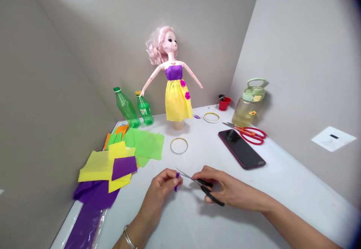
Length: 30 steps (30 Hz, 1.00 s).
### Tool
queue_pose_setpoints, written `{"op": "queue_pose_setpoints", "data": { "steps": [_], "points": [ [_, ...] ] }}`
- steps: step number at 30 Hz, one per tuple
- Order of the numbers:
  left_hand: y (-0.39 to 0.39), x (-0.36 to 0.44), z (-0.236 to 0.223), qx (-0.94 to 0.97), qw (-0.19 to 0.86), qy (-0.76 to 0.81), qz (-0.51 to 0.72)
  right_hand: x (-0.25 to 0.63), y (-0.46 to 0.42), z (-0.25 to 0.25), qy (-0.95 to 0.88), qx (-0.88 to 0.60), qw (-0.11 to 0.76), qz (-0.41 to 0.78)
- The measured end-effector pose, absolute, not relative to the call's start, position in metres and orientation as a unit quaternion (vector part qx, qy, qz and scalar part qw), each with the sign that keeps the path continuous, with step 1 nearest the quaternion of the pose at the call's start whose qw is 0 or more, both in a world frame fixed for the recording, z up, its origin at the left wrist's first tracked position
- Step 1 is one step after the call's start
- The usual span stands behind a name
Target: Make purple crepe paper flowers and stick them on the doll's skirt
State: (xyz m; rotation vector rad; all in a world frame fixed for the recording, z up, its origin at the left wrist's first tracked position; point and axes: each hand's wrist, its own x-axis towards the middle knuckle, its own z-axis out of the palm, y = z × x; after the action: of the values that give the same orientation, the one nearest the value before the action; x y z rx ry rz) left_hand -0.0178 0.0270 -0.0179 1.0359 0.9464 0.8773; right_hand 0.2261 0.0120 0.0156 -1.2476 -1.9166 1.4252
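Observation:
Between the thumb and fingers of my left hand (166, 185) is a small narrow strip of purple fabric (176, 182), held upright. My right hand (222, 185) grips a pair of black-handled scissors (208, 190), with fingers around the handles. The blades are slightly parted and point left, their tips close to the top of the strip; I cannot tell whether they touch it. A bangle (179, 146) lies on the table just beyond my hands. Behind it stands a pink-haired doll (177, 98) in a purple top and yellow skirt with magenta flowers.
Yellow, green, orange and purple fabric pieces (96, 166) spread over the left side. Two green bottles (126, 108) stand at the back left. On the right are a phone (241, 149), red-handled scissors (251, 134), a water bottle (245, 108), a second bangle (211, 117) and a red cup (224, 104).

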Motion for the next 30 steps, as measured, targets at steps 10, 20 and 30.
{"op": "queue_pose_setpoints", "data": {
  "steps": [10,20,30],
  "points": [
    [0.028,-0.016,-0.021,0.450,0.680,0.409,0.410,0.219,0.007,0.009,-0.673,-0.438,0.262,0.535],
    [0.029,-0.016,-0.018,0.460,0.674,0.428,0.388,0.218,0.007,0.006,-0.649,-0.423,0.250,0.581],
    [0.030,-0.016,-0.021,0.479,0.666,0.426,0.381,0.218,0.007,0.005,-0.632,-0.423,0.224,0.609]
  ]
}}
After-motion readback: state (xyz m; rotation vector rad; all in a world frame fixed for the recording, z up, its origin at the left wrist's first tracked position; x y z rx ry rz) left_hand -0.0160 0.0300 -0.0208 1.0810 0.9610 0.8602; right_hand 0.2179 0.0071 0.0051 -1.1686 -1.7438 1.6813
